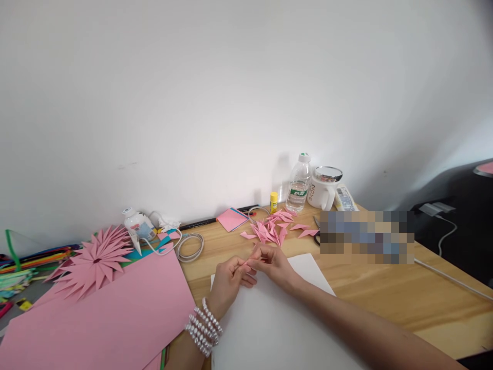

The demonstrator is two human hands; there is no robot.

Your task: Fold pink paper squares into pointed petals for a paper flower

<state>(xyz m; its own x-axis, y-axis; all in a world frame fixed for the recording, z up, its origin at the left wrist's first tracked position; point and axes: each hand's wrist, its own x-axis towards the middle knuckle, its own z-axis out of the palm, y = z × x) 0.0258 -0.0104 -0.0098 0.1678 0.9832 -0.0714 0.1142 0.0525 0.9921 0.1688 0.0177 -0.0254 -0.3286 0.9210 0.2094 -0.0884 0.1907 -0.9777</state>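
Observation:
My left hand (230,280), with strings of pearl-like beads round its wrist, is pinched together at the fingertips. It meets my right hand (274,266), whose thumb and fingers are closed too. Between them is a small piece of pink paper (247,263), mostly covered by the fingers. Both hands are above the far end of a white sheet (265,324). Just beyond them lies a loose pile of folded pink paper pieces (269,231). Black-handled scissors (316,236) are to the right of the pile, partly behind a blurred patch.
Pink sheets (115,318) and pink pinwheel-like paper shapes (96,261) lie on the left. Along the wall stand a white bottle (139,223), a yellow glue stick (273,203), a water bottle (299,185) and a lidded mug (323,190). A coiled cable (190,247) lies on the wooden table (370,288).

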